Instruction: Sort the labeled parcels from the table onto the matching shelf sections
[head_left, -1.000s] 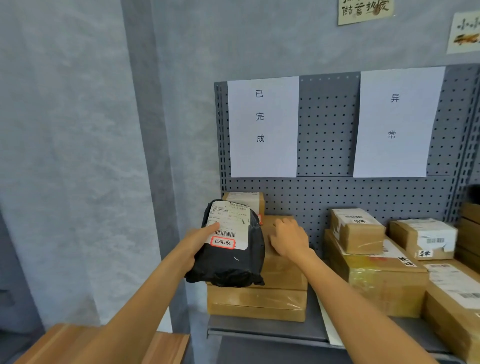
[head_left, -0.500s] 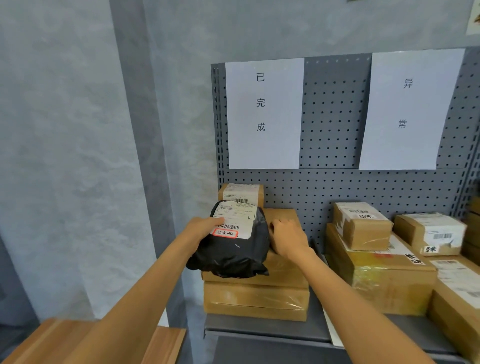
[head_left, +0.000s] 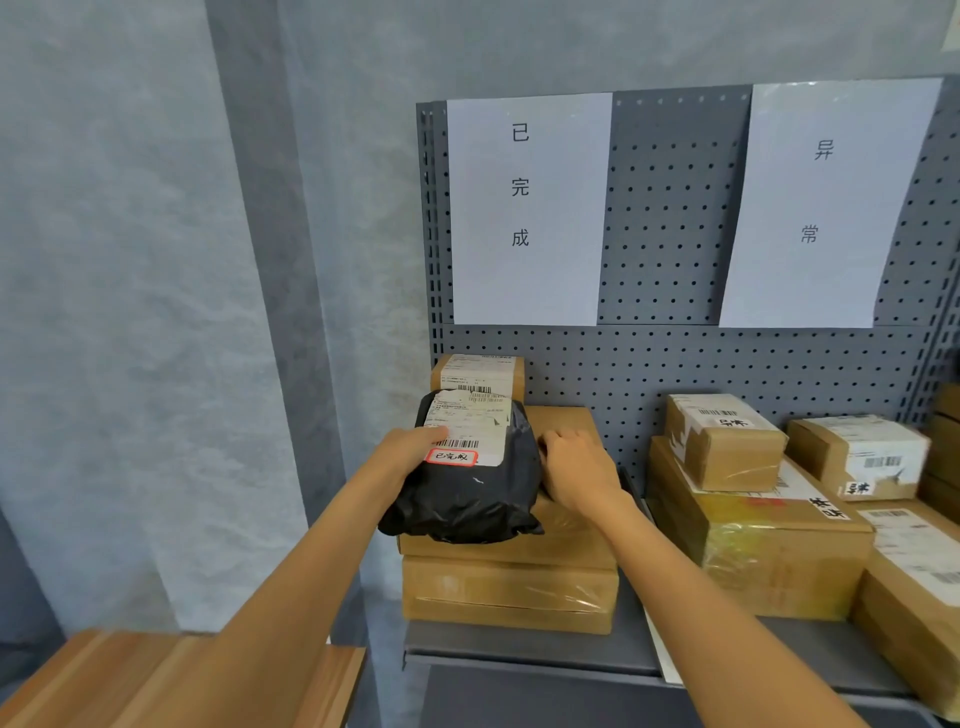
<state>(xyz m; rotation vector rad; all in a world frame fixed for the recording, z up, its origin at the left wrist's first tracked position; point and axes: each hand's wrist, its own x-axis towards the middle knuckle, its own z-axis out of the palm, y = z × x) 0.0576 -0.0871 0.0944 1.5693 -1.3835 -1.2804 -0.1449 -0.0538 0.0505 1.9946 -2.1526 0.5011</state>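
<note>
We are looking at a grey pegboard shelf (head_left: 519, 644) with two paper signs, the left sign (head_left: 527, 208) above stacked cardboard boxes (head_left: 509, 587) and the right sign (head_left: 826, 202) above more boxes (head_left: 769, 551) (several taped). The black parcel (head_left: 467, 493) is sitting on the left stack, crowding a small box (head_left: 478, 374) behind it. Our left hand (head_left: 410, 452) is gripping its left side, thumb on the label; our right hand (head_left: 576, 467) is touching its right side, fingertips hidden, so their spread is unclear.
</note>
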